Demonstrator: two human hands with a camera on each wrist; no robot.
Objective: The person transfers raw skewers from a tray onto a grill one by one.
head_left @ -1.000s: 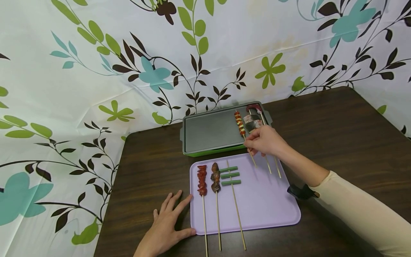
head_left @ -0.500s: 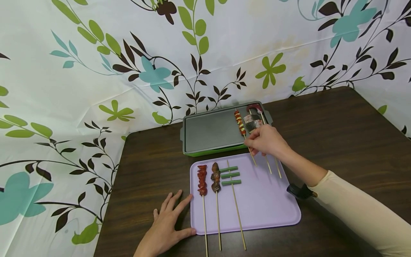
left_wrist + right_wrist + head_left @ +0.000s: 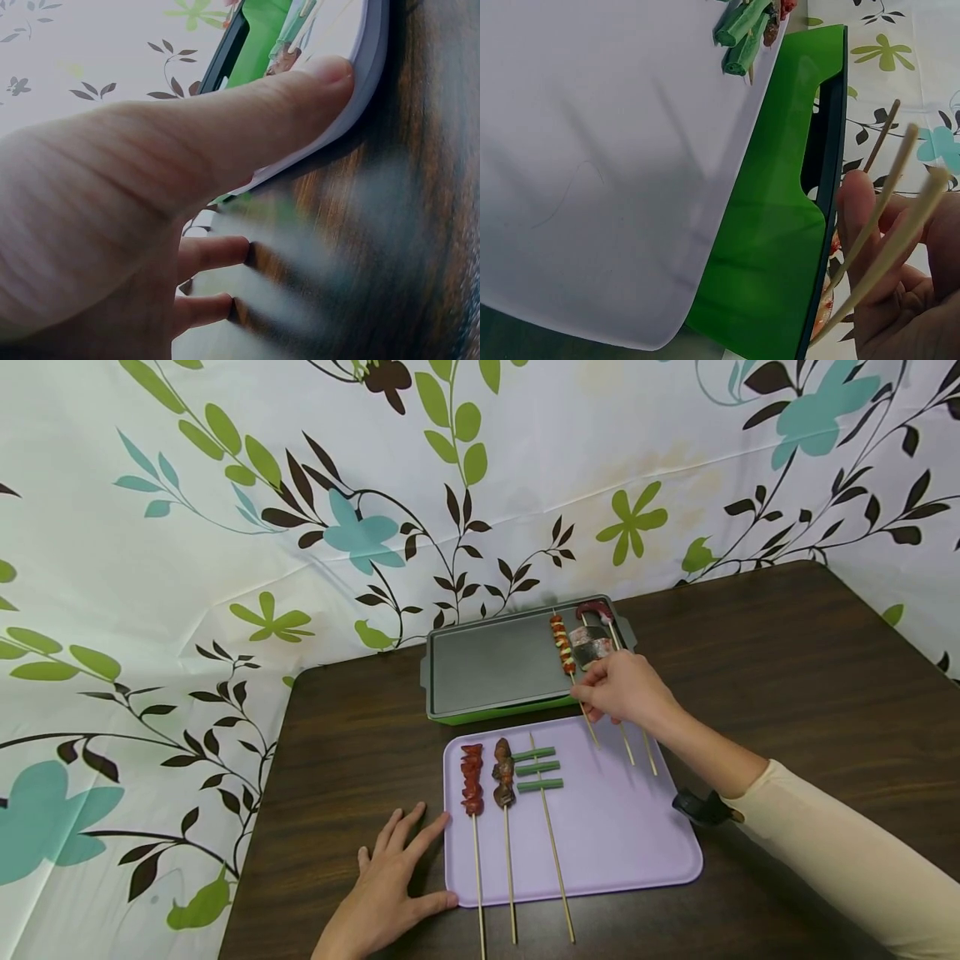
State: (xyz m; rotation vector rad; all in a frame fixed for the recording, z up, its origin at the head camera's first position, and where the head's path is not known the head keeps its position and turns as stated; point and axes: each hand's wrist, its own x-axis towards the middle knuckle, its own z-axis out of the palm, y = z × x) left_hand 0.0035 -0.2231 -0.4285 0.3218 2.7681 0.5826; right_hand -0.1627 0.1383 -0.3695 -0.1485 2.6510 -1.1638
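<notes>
The right hand [image 3: 626,689] pinches the wooden stick of a slim skewer of red pieces and pale slices [image 3: 562,643] between thumb and fingers, so its grip grasps that stick. The skewer's food end is over the right part of a dark grey rectangular grill pan with a green base [image 3: 495,668]; its bare stick slants across the front rim above a pale lilac tray with rounded corners [image 3: 630,843]. I cannot tell whether the food touches the pan. Just right of it lie a skewer of grey-and-pink fish-like slices [image 3: 591,648] and a skewer with a curled dark red piece [image 3: 596,608], their sticks likewise reaching over the tray.

The left hand [image 3: 386,885] has its grip released: fingers spread on the dark brown wood-grain surface [image 3: 352,752], thumb on the tray's rim and index fingertip at its left edge.

On the tray, left to right, are a bright red skewer [image 3: 472,781], a brown chunky skewer [image 3: 503,774] and a skewer with three green stalks laid crosswise [image 3: 538,768].
</notes>
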